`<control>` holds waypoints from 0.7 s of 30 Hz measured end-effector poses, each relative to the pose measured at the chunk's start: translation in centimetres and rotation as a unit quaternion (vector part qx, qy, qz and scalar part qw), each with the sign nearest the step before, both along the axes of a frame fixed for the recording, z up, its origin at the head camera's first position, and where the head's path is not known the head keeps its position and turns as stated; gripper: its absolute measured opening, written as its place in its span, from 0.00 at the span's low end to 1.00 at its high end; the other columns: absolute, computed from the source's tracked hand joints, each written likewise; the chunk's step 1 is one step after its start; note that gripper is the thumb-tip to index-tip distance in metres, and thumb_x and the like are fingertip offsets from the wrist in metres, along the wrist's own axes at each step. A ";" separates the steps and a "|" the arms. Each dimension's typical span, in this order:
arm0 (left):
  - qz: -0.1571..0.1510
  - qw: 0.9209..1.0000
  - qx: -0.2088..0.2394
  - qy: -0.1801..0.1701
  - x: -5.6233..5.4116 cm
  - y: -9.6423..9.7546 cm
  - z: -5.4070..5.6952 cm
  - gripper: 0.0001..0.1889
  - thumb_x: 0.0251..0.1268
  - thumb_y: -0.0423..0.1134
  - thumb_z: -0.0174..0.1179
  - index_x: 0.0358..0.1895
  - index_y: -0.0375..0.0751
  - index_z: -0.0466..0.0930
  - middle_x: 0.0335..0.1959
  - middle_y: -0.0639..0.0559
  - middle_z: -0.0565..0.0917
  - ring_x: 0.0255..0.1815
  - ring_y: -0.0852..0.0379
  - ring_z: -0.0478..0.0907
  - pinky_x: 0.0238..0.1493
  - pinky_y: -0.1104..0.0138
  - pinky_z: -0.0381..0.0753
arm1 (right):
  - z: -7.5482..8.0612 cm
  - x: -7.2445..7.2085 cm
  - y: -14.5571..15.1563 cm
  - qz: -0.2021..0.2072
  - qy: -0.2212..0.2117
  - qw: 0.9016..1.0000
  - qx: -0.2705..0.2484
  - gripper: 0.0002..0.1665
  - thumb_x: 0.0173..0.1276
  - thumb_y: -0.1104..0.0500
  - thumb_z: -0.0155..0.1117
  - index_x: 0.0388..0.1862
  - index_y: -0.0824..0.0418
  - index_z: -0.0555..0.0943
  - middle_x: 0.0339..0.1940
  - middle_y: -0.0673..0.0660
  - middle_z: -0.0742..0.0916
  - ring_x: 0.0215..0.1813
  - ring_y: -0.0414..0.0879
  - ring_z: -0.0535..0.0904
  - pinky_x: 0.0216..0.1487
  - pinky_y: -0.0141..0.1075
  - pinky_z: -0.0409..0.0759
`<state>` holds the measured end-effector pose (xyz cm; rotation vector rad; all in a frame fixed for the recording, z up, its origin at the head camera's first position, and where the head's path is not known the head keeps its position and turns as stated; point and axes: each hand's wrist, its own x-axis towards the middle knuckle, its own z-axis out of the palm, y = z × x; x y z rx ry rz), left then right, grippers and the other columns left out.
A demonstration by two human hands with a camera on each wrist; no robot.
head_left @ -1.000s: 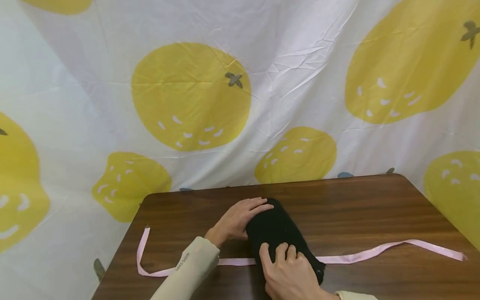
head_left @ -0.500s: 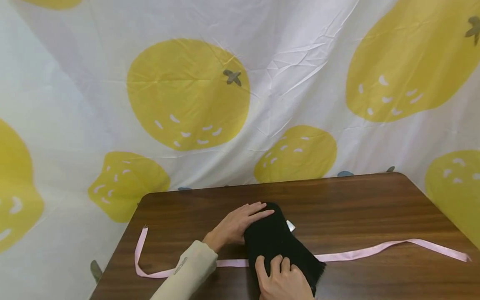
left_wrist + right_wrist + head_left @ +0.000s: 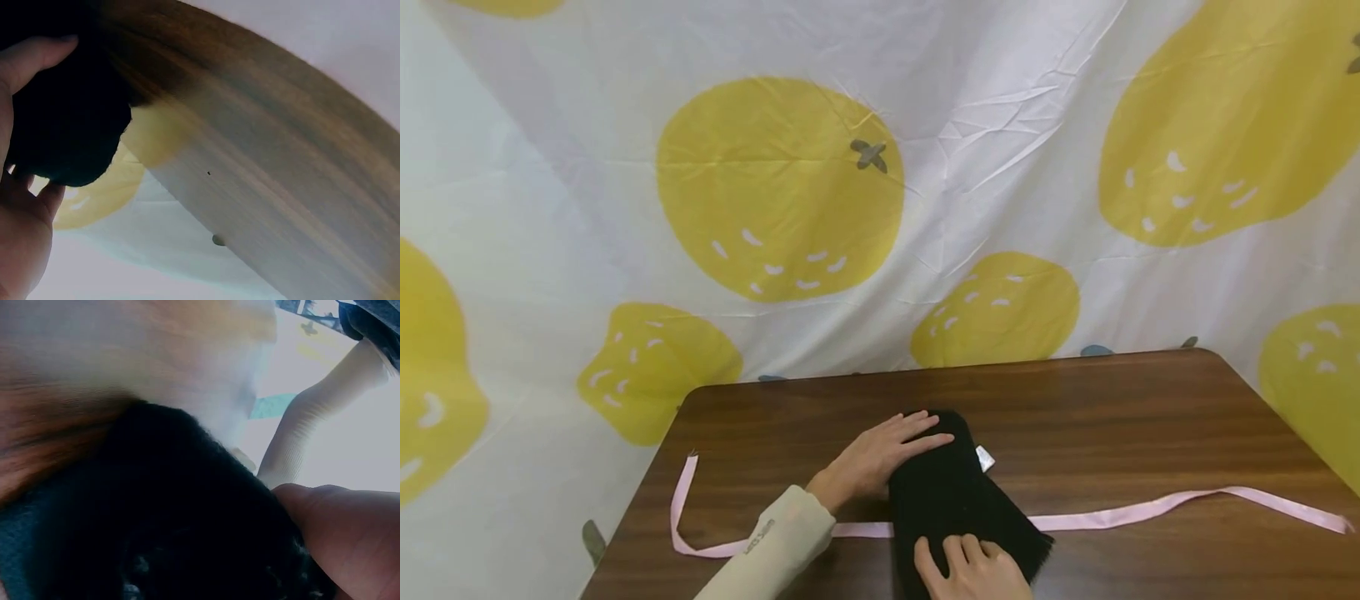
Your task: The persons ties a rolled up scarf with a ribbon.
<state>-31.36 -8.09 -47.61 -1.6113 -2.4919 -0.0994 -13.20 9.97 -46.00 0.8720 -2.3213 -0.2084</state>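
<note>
A folded black scarf [image 3: 943, 504] with a frayed edge at its right lies across a pink ribbon [image 3: 1093, 522], covering the ribbon's middle. From its far right side a small white tag [image 3: 985, 458] sticks out. My left hand [image 3: 880, 454] holds the far end, fingers laid over the top; in the left wrist view the thumb and fingertips stand on opposite sides of the dark cloth. Bent fingers of my right hand [image 3: 976, 575] grip the near part. The right wrist view shows its thumb [image 3: 350, 531] against the scarf's edge.
The brown wooden table [image 3: 1112, 417] has rounded far corners. Both ribbon ends lie loose, the left one bent toward the far side. Behind the table hangs a white cloth [image 3: 820, 42] printed with yellow fruit.
My right hand has moved a little toward me. The scarf's near part has shifted, its frayed corner now spreads out to the right, and the white tag has come into view.
</note>
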 end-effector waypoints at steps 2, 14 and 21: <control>0.001 1.000 0.001 -0.001 0.0 0.0 0.0 0.59 0.40 0.53 0.81 0.78 0.54 0.53 0.77 0.45 0.60 0.78 0.47 0.57 0.75 0.52 0.59 | -0.1 0.0 0.2 -0.008 -0.019 1.000 0.005 0.38 0.72 0.24 0.32 0.48 0.49 0.79 0.29 0.51 0.81 0.29 0.43 0.77 0.23 0.31 0.75; 0.011 1.000 0.005 -0.012 0.3 0.0 -0.4 0.54 0.48 0.54 0.76 0.78 0.55 0.53 0.78 0.46 0.58 0.79 0.48 0.55 0.75 0.52 0.58 | -3.3 -0.1 -0.3 0.002 0.037 0.997 -0.068 0.37 0.78 0.33 0.22 0.44 0.51 0.77 0.58 0.59 0.79 0.60 0.55 0.75 0.43 0.56 0.81; 0.020 1.000 0.005 -0.022 0.5 -0.1 -0.6 0.52 0.52 0.52 0.74 0.78 0.56 0.52 0.79 0.47 0.56 0.79 0.48 0.52 0.75 0.52 0.57 | -4.5 0.2 -0.9 -0.013 0.015 0.998 -0.063 0.39 0.75 0.27 0.25 0.51 0.49 0.78 0.64 0.58 0.78 0.65 0.54 0.72 0.47 0.58 0.79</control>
